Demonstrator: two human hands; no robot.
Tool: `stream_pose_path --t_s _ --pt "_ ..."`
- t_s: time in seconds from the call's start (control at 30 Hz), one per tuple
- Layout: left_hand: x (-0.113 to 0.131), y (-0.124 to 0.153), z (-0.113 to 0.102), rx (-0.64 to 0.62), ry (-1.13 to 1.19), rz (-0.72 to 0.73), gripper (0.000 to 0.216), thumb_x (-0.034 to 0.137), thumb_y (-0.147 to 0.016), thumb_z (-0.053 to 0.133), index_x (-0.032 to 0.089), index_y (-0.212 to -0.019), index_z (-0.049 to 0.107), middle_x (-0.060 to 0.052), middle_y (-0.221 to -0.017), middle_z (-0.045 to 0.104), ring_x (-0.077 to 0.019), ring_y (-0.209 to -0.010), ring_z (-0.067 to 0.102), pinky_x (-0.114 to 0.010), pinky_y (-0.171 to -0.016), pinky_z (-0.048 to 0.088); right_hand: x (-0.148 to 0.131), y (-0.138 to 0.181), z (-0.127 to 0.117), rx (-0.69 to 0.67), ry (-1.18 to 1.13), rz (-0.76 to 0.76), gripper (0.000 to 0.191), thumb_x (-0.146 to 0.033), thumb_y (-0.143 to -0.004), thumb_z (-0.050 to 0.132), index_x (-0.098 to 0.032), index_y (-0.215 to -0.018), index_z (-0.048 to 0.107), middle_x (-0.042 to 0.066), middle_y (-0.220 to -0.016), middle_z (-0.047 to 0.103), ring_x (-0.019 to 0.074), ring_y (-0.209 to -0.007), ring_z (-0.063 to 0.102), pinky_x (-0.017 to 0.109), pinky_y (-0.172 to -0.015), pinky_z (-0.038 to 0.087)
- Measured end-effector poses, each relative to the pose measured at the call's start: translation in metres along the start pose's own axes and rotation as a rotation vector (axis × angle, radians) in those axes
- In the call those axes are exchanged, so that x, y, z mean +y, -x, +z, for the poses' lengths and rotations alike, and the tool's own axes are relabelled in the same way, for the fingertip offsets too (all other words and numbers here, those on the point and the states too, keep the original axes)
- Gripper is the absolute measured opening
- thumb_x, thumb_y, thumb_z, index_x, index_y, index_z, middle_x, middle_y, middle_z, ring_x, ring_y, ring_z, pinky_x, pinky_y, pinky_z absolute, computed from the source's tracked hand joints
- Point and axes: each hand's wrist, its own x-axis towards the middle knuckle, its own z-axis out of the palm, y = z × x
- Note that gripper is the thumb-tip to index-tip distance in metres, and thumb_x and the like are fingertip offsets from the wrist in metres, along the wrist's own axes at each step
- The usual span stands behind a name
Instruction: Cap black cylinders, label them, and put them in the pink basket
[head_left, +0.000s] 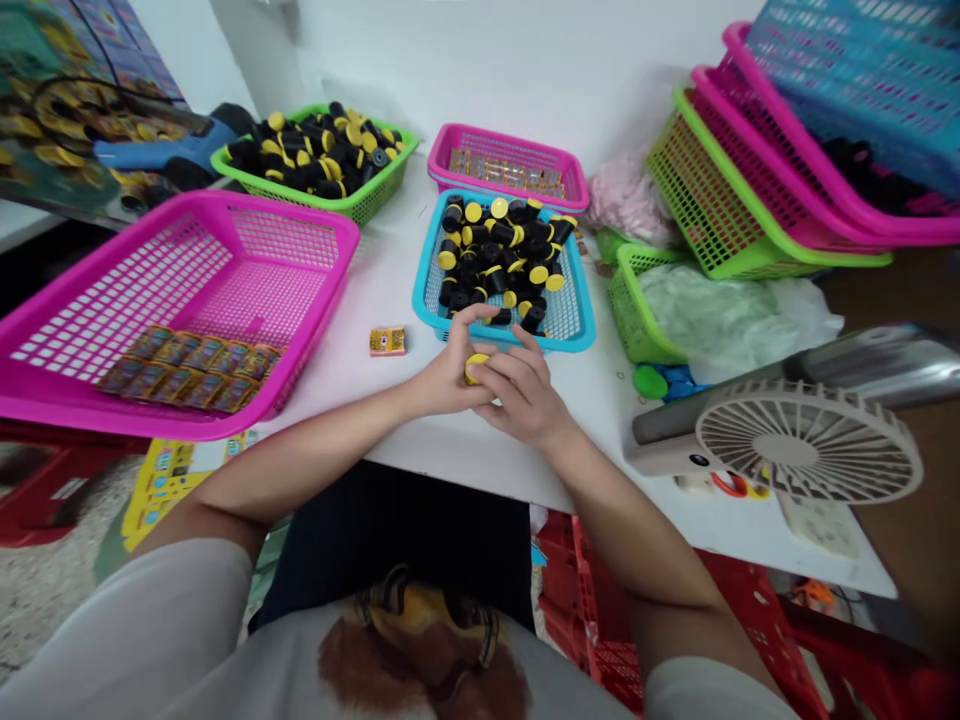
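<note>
Both my hands meet at the near edge of the white table point(390, 270), just in front of a blue basket point(574, 325) full of black cylinders with yellow caps point(499, 250). My left hand point(448, 370) and my right hand point(521, 390) are closed together around one yellow-capped piece point(475, 365), whose yellow top shows between the fingers. A small orange packet point(388, 341) lies on the table to the left of my hands.
A large pink basket point(247, 230) with orange packets sits at left. A green basket point(367, 195) of capped cylinders and a small pink basket point(510, 150) stand behind. Stacked baskets point(750, 190), a bag-filled green basket point(626, 300) and a white fan point(806, 450) lie right.
</note>
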Motion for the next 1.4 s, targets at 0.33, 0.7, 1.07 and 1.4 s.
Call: stream_pose_path --t_s 0.33,0.7,1.07,1.4 --pt "-0.009 0.002 0.005 0.159 -0.108 -0.002 0.075 0.035 -0.084 0.073 0.023 -0.137 0.021 0.010 -0.069 0.048 -0.0146 -0.060 0.056 -0.028 -0.057 0.041 0.000 -0.002 0.002 0.092 0.111 -0.083 0.040 -0.024 -0.095 0.066 -0.028 -0.134 0.063 0.008 -0.113 0.072 0.0246 -0.104 0.065 0.059 -0.119 0.049" --pt "-0.012 0.003 0.005 0.131 -0.018 -0.057 0.084 0.045 -0.081 0.078 0.026 -0.140 0.021 0.011 -0.067 0.047 -0.0106 -0.052 0.051 -0.024 -0.050 0.037 0.009 0.007 0.003 -0.037 -0.010 -0.023 0.028 -0.037 -0.098 0.066 -0.031 -0.125 0.071 0.007 -0.113 0.077 0.0261 -0.107 0.069 0.064 -0.119 0.048" --pt "0.007 -0.001 -0.019 -0.282 0.076 -0.064 0.081 0.031 -0.081 0.080 0.029 -0.141 0.025 -0.003 -0.102 0.067 -0.0146 -0.074 0.070 -0.027 -0.066 0.056 0.007 0.008 0.000 -0.007 0.005 -0.152 0.024 -0.029 -0.096 0.069 -0.031 -0.120 0.070 0.004 -0.107 0.077 0.0233 -0.100 0.072 0.055 -0.106 0.060" --pt "0.124 0.045 -0.032 0.240 -0.605 -0.109 0.032 0.035 -0.090 0.078 0.021 -0.110 0.057 -0.005 -0.107 0.065 -0.0155 -0.090 0.065 -0.029 -0.083 0.058 0.003 -0.003 -0.013 0.319 0.127 -0.220 0.063 -0.034 -0.073 0.091 -0.039 -0.128 0.059 0.003 -0.109 0.064 0.0226 -0.097 0.060 0.050 -0.102 0.057"
